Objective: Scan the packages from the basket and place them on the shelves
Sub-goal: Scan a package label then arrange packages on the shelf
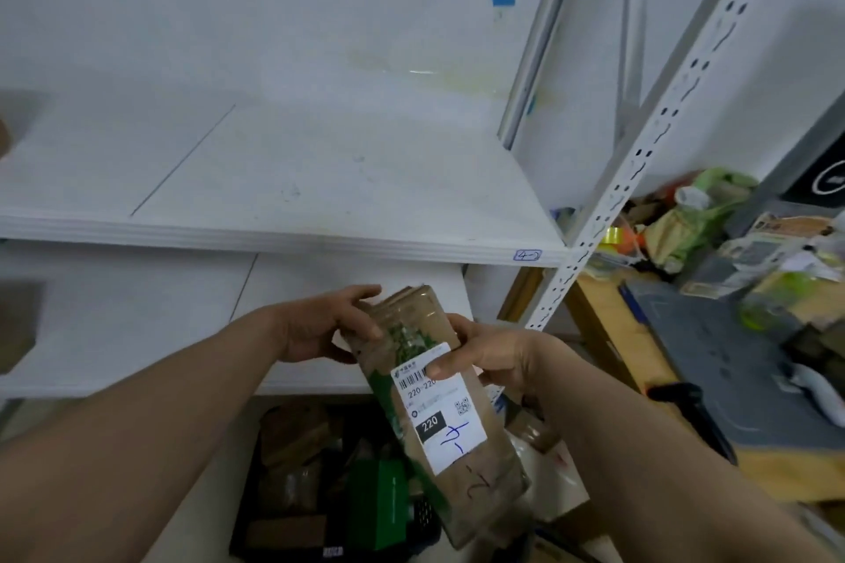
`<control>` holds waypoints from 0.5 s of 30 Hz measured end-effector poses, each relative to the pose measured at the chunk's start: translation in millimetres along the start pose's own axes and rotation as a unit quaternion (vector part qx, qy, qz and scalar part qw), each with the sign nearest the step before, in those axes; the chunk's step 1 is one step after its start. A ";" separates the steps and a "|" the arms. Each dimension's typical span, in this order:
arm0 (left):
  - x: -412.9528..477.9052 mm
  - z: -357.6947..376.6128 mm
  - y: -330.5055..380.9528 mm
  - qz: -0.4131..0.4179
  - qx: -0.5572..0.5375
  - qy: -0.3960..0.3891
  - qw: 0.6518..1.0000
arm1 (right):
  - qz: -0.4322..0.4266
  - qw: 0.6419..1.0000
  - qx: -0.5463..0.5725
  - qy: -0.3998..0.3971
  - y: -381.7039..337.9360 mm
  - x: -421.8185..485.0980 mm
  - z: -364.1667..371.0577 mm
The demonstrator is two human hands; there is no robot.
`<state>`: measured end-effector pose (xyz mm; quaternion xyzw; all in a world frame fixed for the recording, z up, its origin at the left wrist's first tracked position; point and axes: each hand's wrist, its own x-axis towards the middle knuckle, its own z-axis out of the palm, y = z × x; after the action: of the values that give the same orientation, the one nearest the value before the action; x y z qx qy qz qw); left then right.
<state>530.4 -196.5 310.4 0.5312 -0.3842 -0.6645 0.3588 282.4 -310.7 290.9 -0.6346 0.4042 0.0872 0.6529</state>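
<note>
Package point(459, 425) in right hand point(496, 361), seemingly left hand point(320, 329)

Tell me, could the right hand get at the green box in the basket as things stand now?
Probably not at once. The right hand grips the brown package together with the left hand, and that package hangs over the basket, partly covering the green box.

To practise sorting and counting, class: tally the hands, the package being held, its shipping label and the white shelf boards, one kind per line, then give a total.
Hands: 2, left hand and right hand
Held package: 1
Shipping label on it: 1
White shelf boards: 2, upper board and lower board
Total: 6
</note>
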 end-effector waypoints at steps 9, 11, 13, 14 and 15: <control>106.5 91.3 13.9 -0.039 0.015 -0.023 0.999 | -0.027 0.996 0.082 -0.026 81.5 -35.8 -116.0; 134.8 118.5 18.2 -0.051 0.054 -0.025 0.997 | -0.016 0.995 0.091 -0.021 103.8 -40.9 -138.7; 162.7 144.8 19.5 -0.058 0.085 -0.024 0.994 | -0.007 0.996 0.093 -0.005 126.8 -44.8 -161.5; 177.9 156.5 18.0 -0.060 0.096 -0.018 0.993 | 0.004 0.996 0.087 0.011 137.0 -47.9 -171.5; 192.8 167.7 15.6 -0.060 0.109 -0.006 0.992 | 0.021 0.996 0.080 0.044 146.7 -50.7 -182.3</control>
<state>332.5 -352.4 265.0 0.5850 -0.4239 -0.6422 0.2562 80.9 -428.1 236.2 -0.5753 0.4516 0.0404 0.6808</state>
